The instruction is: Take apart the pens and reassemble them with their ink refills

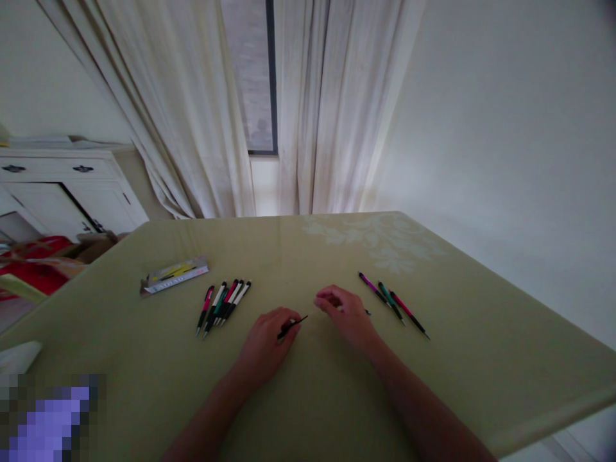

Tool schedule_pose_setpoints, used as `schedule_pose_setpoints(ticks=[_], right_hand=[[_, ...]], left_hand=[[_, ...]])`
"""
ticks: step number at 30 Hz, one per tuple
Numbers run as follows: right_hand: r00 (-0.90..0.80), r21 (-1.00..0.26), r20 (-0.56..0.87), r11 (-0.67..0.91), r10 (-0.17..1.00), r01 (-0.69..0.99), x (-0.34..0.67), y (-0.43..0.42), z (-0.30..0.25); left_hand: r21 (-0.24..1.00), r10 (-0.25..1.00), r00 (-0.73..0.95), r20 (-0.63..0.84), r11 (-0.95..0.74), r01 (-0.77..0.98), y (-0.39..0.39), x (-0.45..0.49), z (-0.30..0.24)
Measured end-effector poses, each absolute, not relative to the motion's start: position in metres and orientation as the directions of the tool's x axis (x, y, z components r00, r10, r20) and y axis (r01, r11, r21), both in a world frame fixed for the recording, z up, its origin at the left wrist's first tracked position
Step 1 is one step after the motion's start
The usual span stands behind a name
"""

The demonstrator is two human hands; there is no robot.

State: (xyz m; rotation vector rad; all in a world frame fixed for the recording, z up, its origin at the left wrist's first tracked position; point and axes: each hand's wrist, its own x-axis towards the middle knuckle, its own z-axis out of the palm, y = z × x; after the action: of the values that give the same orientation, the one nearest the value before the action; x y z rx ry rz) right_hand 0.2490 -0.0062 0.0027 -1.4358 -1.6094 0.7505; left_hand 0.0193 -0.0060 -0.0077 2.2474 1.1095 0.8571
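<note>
My left hand (pixel 272 333) is closed around the black lower part of a pen (pixel 287 330), and a thin dark tip sticks out of it toward the right. Just to the right, my right hand (pixel 344 312) has its thumb and fingers drawn together in a pinch; what they hold, if anything, is too small to make out. A small dark pen end (pixel 368 312) shows beside the right hand, mostly hidden by it. Left of my hands lies a group of several pens (pixel 225 305) in pink, white and green with black grips. To the right lie a purple pen (pixel 373 287), a green pen (pixel 391 303) and a red pen (pixel 409 314).
An opened pen box (pixel 176 276) with yellow on it lies at the table's left. The table (pixel 298 398) has a pale green cover. Curtains (pixel 192 115) hang behind it, and a white cabinet (pixel 101 199) stands at the left. A blurred purple patch (pixel 52 423) fills the lower left corner.
</note>
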Motion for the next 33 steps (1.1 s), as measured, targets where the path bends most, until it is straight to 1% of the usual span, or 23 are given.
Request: schedule_pose_setpoints(ticks=[2,3,4,6,9,11,13,15,17,20,23,28,30,33], right_hand=[[0.091,-0.683,0.304,0.151,0.948,0.715,0.268,-0.003,0.002],[0.099,-0.583,0.335,0.124,0.937,0.803,0.278,-0.001,0.000],[0.089,-0.505,0.339,0.101,0.937,0.857,0.287,0.000,-0.003],[0.058,-0.417,0.290,0.072,0.955,0.906,0.301,0.000,-0.009],[0.024,-0.372,0.205,0.055,0.978,0.927,0.307,-0.001,-0.013],[0.013,-0.385,0.200,0.066,0.980,0.920,0.301,-0.002,-0.010],[-0.041,-0.475,0.209,0.138,0.977,0.869,0.289,-0.003,-0.005],[-0.148,-0.618,0.212,0.249,0.966,0.745,0.275,-0.005,0.002],[-0.226,-0.730,0.220,0.313,0.949,0.608,0.260,-0.008,0.006],[-0.254,-0.803,0.252,0.348,0.934,0.484,0.244,-0.012,0.008],[-0.263,-0.796,0.271,0.369,0.926,0.479,0.240,-0.015,0.008],[-0.311,-0.648,0.325,0.450,0.893,0.614,0.247,-0.013,0.007],[-0.319,-0.647,0.337,0.464,0.886,0.605,0.248,-0.012,0.006],[-0.325,-0.694,0.332,0.463,0.886,0.552,0.245,-0.012,0.005]], left_hand=[[0.674,0.852,0.427,0.301,-0.507,0.537,-0.003,0.018,-0.010],[0.685,0.864,0.410,0.292,-0.488,0.541,-0.002,0.018,-0.012],[0.694,0.872,0.396,0.287,-0.474,0.542,0.000,0.017,-0.013],[0.703,0.878,0.381,0.290,-0.465,0.538,0.002,0.016,-0.015],[0.696,0.874,0.375,0.310,-0.477,0.537,0.003,0.015,-0.016],[0.687,0.871,0.376,0.317,-0.484,0.542,0.002,0.016,-0.016],[0.670,0.867,0.382,0.322,-0.493,0.555,0.001,0.016,-0.016],[0.644,0.858,0.399,0.322,-0.508,0.572,0.001,0.017,-0.016],[0.616,0.845,0.432,0.315,-0.529,0.584,0.000,0.017,-0.016],[0.575,0.824,0.475,0.309,-0.560,0.597,-0.001,0.016,-0.015],[0.516,0.810,0.495,0.313,-0.583,0.627,-0.002,0.015,-0.014],[0.333,0.770,0.521,0.369,-0.633,0.699,-0.002,0.014,-0.013],[0.282,0.756,0.526,0.389,-0.641,0.714,-0.003,0.015,-0.012],[0.282,0.748,0.520,0.412,-0.648,0.708,-0.003,0.015,-0.013]])
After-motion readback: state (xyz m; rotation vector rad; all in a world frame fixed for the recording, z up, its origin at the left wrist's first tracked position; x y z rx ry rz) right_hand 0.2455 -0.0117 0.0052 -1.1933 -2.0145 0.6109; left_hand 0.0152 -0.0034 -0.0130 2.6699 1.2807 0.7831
